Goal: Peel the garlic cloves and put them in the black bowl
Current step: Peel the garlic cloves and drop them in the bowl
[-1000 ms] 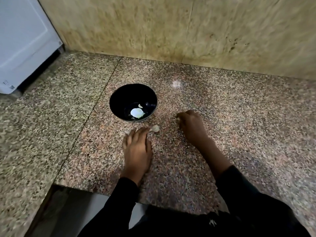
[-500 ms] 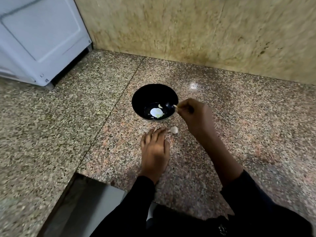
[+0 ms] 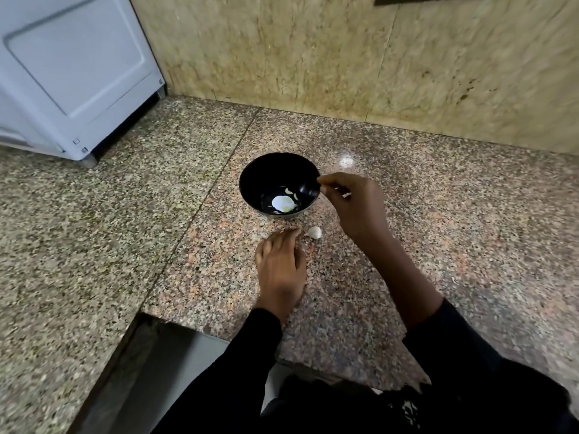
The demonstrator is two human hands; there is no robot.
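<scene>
Garlic clove (image 3: 314, 232) lies unheld between flat left hand (image 3: 281, 264) and curled, empty-looking right hand (image 3: 355, 203), tip leftward.

Granite counter (image 3: 438, 214), w/ black bowl (image 3: 250, 183), garlic clove (image 3: 314, 232), left hand (image 3: 280, 264)

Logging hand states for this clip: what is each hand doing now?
Left hand: open, flat on the countertop.
Right hand: fingers pinched at the black bowl rim; contents cannot be told.

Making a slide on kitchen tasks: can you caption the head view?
Right hand at the black bowl's rim, left hand flat on the granite counter beside a garlic clove.
</scene>
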